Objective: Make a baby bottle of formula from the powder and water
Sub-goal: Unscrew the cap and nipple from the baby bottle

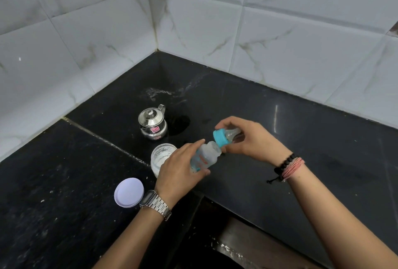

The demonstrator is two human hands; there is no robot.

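Note:
My left hand grips a clear baby bottle with red and blue print, tilted so its open neck points up and to the right. My right hand holds the teal screw ring with its clear teat just off the bottle's mouth, slightly apart from it. Behind my left hand stands an open glass jar with white powder at the bottom. Its white lid lies flat on the counter at the left. A small lidded steel pot stands further back.
The black stone counter runs into a corner of white marbled wall tiles. White smears mark the counter behind the pot. A dark sink opening lies at the front, between my forearms.

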